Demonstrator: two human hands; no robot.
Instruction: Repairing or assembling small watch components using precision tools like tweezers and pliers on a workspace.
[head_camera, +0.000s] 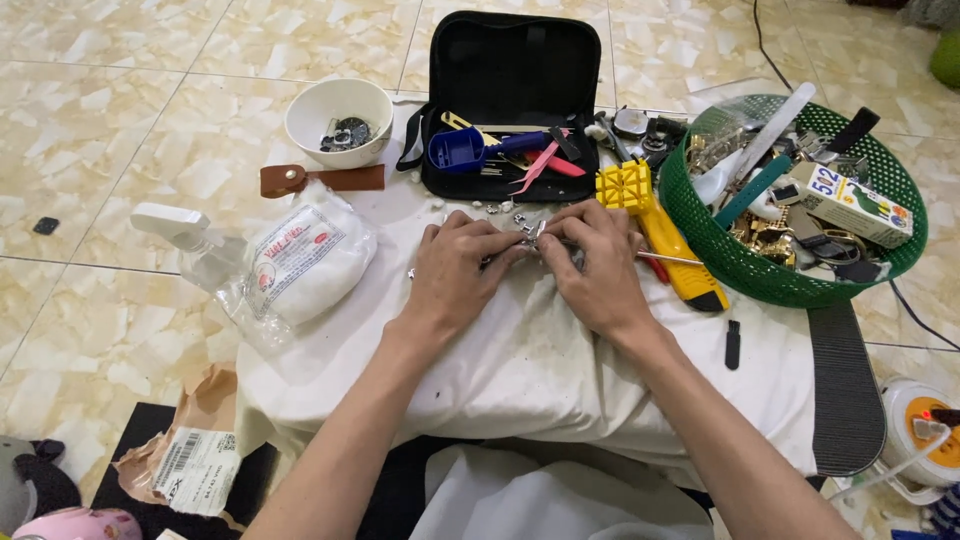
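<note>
White cloth (520, 340): bracelet (522, 226) between fingers (500, 248) (pinched)

Both hands meet at the middle of the cloth (520, 350), left hand (455, 275) beside right hand (595, 270), pinching a small metal piece (527, 235) between them. Behind them lies the open tool case (510, 100). Left of the case sits the bowl (338, 120), with a strap (320, 180) just before it. Farther left, a spray bottle (185, 235) lies beside a bag (305, 265). Right of the hands lies a handled tool (665, 235), then the basket (735, 262) with a box (855, 205) in it.
</note>
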